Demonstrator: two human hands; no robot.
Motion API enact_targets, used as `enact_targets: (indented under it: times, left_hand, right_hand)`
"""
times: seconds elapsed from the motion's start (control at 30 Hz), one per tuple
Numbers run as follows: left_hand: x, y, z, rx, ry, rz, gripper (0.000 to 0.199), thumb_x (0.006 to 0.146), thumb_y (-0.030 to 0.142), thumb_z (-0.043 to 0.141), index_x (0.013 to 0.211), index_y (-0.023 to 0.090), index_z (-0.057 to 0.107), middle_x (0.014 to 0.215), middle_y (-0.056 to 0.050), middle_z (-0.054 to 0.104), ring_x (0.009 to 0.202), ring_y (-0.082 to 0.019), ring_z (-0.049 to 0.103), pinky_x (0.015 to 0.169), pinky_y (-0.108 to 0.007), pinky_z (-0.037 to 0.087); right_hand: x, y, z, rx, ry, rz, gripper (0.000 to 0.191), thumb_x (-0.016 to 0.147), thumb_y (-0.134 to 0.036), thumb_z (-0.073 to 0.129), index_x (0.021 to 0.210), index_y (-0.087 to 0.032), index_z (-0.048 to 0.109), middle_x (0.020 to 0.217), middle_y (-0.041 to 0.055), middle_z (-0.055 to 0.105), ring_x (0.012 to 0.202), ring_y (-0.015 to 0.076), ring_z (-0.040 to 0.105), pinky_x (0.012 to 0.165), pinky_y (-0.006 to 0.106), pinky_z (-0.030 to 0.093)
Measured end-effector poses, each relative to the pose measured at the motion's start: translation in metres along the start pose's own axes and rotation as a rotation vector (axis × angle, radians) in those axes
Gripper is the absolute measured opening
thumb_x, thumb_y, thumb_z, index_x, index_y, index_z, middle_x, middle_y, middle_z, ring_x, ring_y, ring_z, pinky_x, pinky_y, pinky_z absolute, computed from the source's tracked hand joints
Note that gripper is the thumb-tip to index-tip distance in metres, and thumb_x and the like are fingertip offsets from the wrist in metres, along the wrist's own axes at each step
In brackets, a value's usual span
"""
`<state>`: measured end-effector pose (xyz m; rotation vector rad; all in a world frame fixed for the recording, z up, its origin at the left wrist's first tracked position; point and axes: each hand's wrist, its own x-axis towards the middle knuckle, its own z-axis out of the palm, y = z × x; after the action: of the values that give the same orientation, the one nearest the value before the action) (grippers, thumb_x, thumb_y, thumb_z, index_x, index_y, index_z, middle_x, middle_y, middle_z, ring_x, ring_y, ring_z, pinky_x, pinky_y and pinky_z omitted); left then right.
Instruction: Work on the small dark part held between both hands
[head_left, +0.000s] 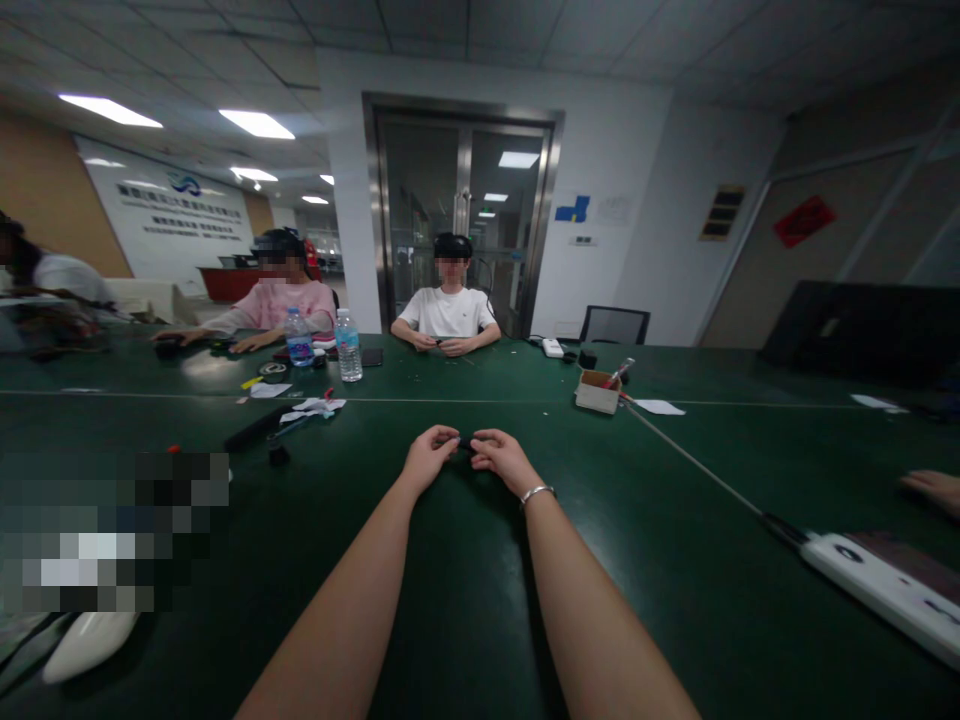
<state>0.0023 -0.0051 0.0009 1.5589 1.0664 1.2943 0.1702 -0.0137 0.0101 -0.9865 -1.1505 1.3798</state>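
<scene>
Both my arms stretch out over the dark green table (465, 560). Between my fingertips is a small black object (465, 443), too small and dark for me to tell its kind. My left hand (433, 453) pinches its left end between thumb and fingers. From the other side, my right hand (501, 455) grips the right end, with a silver bracelet on that wrist. The object is held just above the tabletop or touching it; I cannot tell which. My fingers hide part of it.
Ahead stand two water bottles (349, 346) and an open small box (598, 391) with tools. A white power strip (877, 580) lies at right, its cable running to the box. Paper scraps (311, 408) are at left. Two people sit across; another person's hand (934, 490) rests at far right.
</scene>
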Motion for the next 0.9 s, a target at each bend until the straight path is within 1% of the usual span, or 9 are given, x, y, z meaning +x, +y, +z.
enact_targets:
  times: [0.13, 0.27, 0.37, 0.5, 0.57, 0.67, 0.73, 0.83, 0.9]
  left_hand:
    - [0.0035, -0.006, -0.0016, -0.019, -0.003, 0.061, 0.029, 0.068, 0.031, 0.068, 0.091, 0.014, 0.063, 0.089, -0.008, 0.066, 0.084, -0.017, 0.062, 0.078, -0.031, 0.049]
    - [0.0054, -0.0051, -0.004, -0.055, -0.036, 0.082, 0.027, 0.066, 0.028, 0.07, 0.088, 0.014, 0.063, 0.089, -0.008, 0.067, 0.086, -0.018, 0.063, 0.087, -0.035, 0.046]
    - [0.0055, -0.0023, -0.0061, -0.026, -0.055, 0.068, 0.025, 0.067, 0.03, 0.07, 0.085, 0.014, 0.064, 0.091, -0.008, 0.068, 0.087, -0.018, 0.063, 0.089, -0.035, 0.046]
    - [0.0047, -0.0002, -0.0071, 0.011, -0.017, 0.062, 0.026, 0.068, 0.034, 0.068, 0.086, 0.015, 0.065, 0.093, -0.008, 0.068, 0.09, -0.019, 0.062, 0.088, -0.033, 0.046]
    - [0.004, 0.0, -0.0068, 0.0, -0.012, 0.032, 0.03, 0.068, 0.035, 0.069, 0.09, 0.015, 0.064, 0.094, -0.008, 0.067, 0.09, -0.019, 0.062, 0.084, -0.033, 0.047]
    - [0.0029, 0.0006, -0.0068, -0.008, -0.025, -0.032, 0.034, 0.07, 0.037, 0.067, 0.094, 0.013, 0.063, 0.089, -0.01, 0.067, 0.083, -0.02, 0.064, 0.075, -0.033, 0.05]
    - [0.0026, 0.0012, -0.0076, -0.007, -0.03, -0.013, 0.033, 0.068, 0.035, 0.069, 0.092, 0.013, 0.063, 0.088, -0.009, 0.067, 0.083, -0.019, 0.064, 0.078, -0.034, 0.049]
    - [0.0033, 0.0013, -0.0087, -0.024, -0.036, 0.044, 0.034, 0.064, 0.031, 0.073, 0.092, 0.014, 0.064, 0.093, -0.009, 0.067, 0.09, -0.019, 0.062, 0.086, -0.033, 0.047]
    - [0.004, 0.0008, -0.0084, -0.025, -0.04, 0.034, 0.034, 0.065, 0.032, 0.072, 0.093, 0.014, 0.064, 0.094, -0.009, 0.067, 0.091, -0.019, 0.062, 0.084, -0.032, 0.047]
  right_hand:
    - [-0.0001, -0.0005, -0.0027, 0.059, -0.063, 0.0, 0.025, 0.069, -0.006, 0.07, 0.091, -0.012, 0.059, 0.076, 0.0042, 0.066, 0.059, 0.0105, 0.065, 0.059, 0.021, 0.057]
    - [0.0008, -0.0018, -0.0029, 0.098, -0.049, -0.008, 0.022, 0.072, -0.007, 0.068, 0.092, -0.013, 0.06, 0.07, 0.0017, 0.063, 0.059, 0.0097, 0.064, 0.063, 0.022, 0.058]
    - [0.0011, -0.0024, -0.0028, 0.083, -0.042, -0.015, 0.017, 0.074, -0.011, 0.066, 0.09, -0.013, 0.061, 0.067, 0.001, 0.061, 0.056, 0.0092, 0.063, 0.062, 0.023, 0.058]
    - [0.0008, -0.0025, -0.0023, 0.076, -0.04, -0.009, 0.02, 0.073, -0.009, 0.067, 0.092, -0.012, 0.062, 0.071, 0.002, 0.062, 0.057, 0.0096, 0.063, 0.062, 0.023, 0.058]
    - [0.0006, -0.0022, -0.002, 0.083, -0.044, -0.006, 0.02, 0.073, -0.008, 0.067, 0.092, -0.011, 0.063, 0.073, 0.0033, 0.063, 0.058, 0.0097, 0.063, 0.062, 0.023, 0.058]
    - [0.0003, -0.0019, -0.0021, 0.085, -0.055, -0.001, 0.018, 0.073, -0.008, 0.066, 0.09, -0.011, 0.064, 0.075, 0.0045, 0.065, 0.062, 0.0105, 0.064, 0.064, 0.023, 0.059]
    - [0.0, -0.0021, -0.0025, 0.081, -0.062, 0.001, 0.019, 0.072, -0.007, 0.066, 0.091, -0.012, 0.064, 0.076, 0.0044, 0.065, 0.066, 0.0116, 0.065, 0.066, 0.023, 0.059]
    - [-0.0007, -0.0025, -0.0032, 0.073, -0.062, 0.005, 0.02, 0.072, -0.006, 0.066, 0.091, -0.012, 0.064, 0.074, 0.0039, 0.065, 0.068, 0.0126, 0.066, 0.067, 0.024, 0.059]
    - [-0.001, -0.0026, -0.0034, 0.075, -0.06, 0.006, 0.02, 0.072, -0.006, 0.066, 0.092, -0.012, 0.064, 0.073, 0.0036, 0.064, 0.067, 0.0123, 0.066, 0.066, 0.024, 0.059]
